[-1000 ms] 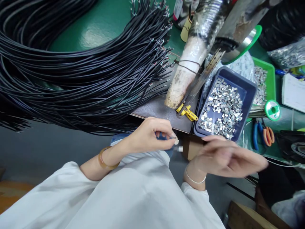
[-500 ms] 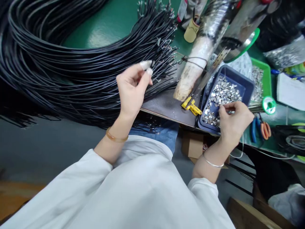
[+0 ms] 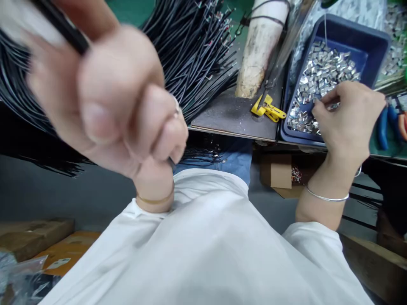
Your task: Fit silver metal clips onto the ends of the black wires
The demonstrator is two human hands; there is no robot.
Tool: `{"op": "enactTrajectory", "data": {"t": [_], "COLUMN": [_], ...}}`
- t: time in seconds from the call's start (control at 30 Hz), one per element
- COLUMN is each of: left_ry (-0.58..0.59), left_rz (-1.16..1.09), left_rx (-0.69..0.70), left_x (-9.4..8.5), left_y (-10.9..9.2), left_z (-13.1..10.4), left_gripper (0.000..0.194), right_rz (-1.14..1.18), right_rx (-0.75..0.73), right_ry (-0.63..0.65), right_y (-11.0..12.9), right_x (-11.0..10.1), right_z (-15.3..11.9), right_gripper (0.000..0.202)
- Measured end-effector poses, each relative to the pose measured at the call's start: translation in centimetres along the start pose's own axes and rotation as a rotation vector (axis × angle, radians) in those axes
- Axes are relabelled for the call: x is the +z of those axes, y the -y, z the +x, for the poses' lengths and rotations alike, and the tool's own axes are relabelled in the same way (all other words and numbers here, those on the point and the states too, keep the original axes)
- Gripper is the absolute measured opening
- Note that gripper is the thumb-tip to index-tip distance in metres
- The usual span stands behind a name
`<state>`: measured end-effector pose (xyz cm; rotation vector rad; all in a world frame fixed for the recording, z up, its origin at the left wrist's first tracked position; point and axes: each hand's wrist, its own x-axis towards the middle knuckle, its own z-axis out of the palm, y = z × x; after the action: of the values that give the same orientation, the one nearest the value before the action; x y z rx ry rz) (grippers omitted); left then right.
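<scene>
My left hand (image 3: pixel 127 101) is raised close to the camera, large and blurred, its fingers curled around a slim black rod-like piece (image 3: pixel 65 27). White covering (image 3: pixel 34 21) shows on its fingertips, at the upper left. Over a dark blue tray (image 3: pixel 365 36), my right hand (image 3: pixel 352 114) has thumb and forefinger pinched together just above small shiny metal pieces (image 3: pixel 327 70). What lies between those fingertips, if anything, is too small to make out. Behind the left hand spreads a thick bundle of black cables (image 3: pixel 197 55), their stripped ends towards the middle of the bench.
A yellow plastic tool (image 3: pixel 269 109) lies left of the tray, below a wrapped white roll (image 3: pixel 259 55). Blue-handled pliers (image 3: pixel 382 129) are at the right edge. An open cardboard box (image 3: pixel 280 171) stands under the bench, with other boxes (image 3: pixel 34 237) at lower left.
My left hand has come up from beside the cable ends to close before the camera. The view has shifted, and my right hand stays pinched at the tray.
</scene>
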<state>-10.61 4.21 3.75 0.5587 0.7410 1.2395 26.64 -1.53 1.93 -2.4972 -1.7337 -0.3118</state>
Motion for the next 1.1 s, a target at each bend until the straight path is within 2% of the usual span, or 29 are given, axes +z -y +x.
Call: {"op": "enactTrajectory", "data": {"t": [0.03,0.07,0.13,0.17,0.23,0.33,0.43,0.57,0.73,0.87,0.97,1.1], "left_ry": [0.039,0.158,0.235,0.234,0.119,0.046,0.044,0.044,0.039,0.136,0.247,0.298], "left_rz": [-0.033,-0.081,-0.171,-0.176,-0.146,-0.167,-0.168,-0.166,-0.116,0.049,0.193,0.292], "left_rx": [0.073,0.073,0.04,-0.009,-0.053,-0.091,-0.116,-0.169,-0.169,-0.16,-0.12,-0.124], "left_x": [0.8,1.6,2.8,3.2,3.1,2.3,2.1,3.0,4.0,4.1,4.3,5.0], "left_y": [1.0,2.1,4.2,4.9,5.9,6.1,6.2,6.3,6.2,7.7,9.5,10.6], "left_z": [-1.2,-2.2,-3.6,-3.8,-3.3,-1.8,-1.1,-1.4,-1.4,-1.9,-2.4,-2.7], "left_gripper": [0.06,0.052,0.031,0.027,0.028,0.039,0.038,0.041,0.025,0.014,0.022,0.022], "right_rz": [0.027,0.055,0.099,0.111,0.118,0.089,0.071,0.113,0.088,0.168,0.225,0.416], "right_rx": [0.007,0.01,-0.002,-0.012,-0.026,-0.035,-0.05,-0.065,-0.092,-0.114,-0.123,-0.092], "right_ry": [0.011,0.018,0.017,0.017,0.01,-0.019,-0.053,-0.053,-0.104,-0.175,-0.216,-0.392], "right_y": [-0.2,-0.3,-0.6,-0.7,-0.6,-0.1,0.4,0.6,0.6,0.5,0.1,0.7], "right_x": [0.0,0.0,0.1,0.2,0.3,0.3,0.3,0.5,1.0,1.7,2.1,1.2], "right_z": [0.0,0.1,0.0,0.0,-0.2,-0.7,-0.9,-0.7,-0.6,-0.3,0.0,-0.7], "right_gripper": [0.055,0.061,0.067,0.065,0.053,0.033,0.026,0.017,0.006,0.009,0.013,0.024]}}
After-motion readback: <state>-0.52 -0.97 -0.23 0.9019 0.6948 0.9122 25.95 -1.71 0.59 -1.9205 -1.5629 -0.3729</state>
